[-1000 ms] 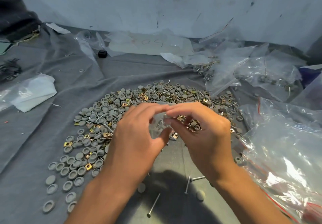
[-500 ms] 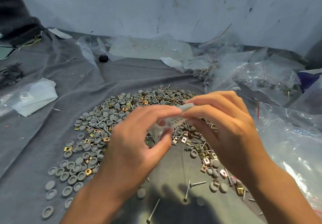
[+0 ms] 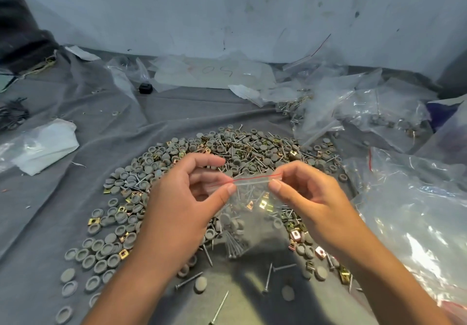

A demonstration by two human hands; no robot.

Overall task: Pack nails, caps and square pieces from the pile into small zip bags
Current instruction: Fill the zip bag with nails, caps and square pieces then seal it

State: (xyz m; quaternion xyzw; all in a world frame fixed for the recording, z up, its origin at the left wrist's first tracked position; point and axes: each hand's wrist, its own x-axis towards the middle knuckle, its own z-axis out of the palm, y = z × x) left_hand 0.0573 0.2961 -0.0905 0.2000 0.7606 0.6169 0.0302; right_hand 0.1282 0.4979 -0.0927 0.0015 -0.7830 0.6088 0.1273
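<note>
A small clear zip bag [image 3: 249,213] with a red strip along its top hangs between my hands above the pile. Nails, grey caps and brass square pieces show inside it. My left hand [image 3: 184,203] pinches the left end of the zip strip between thumb and fingers. My right hand [image 3: 310,198] pinches the right end. Beneath and around them, the pile [image 3: 202,163] of grey caps, nails and brass squares spreads over the grey cloth [image 3: 75,198]. Loose nails [image 3: 267,278] lie on the cloth near me.
Clear plastic bags [image 3: 417,223] crowd the right side, some holding parts [image 3: 379,120]. A folded white plastic piece [image 3: 48,145] lies at the left. A small black object [image 3: 145,88] sits at the back near a wall.
My hands have moved apart, drawing the bag's zip strip out straight between them. The filled bag now hangs in plain sight below the strip.
</note>
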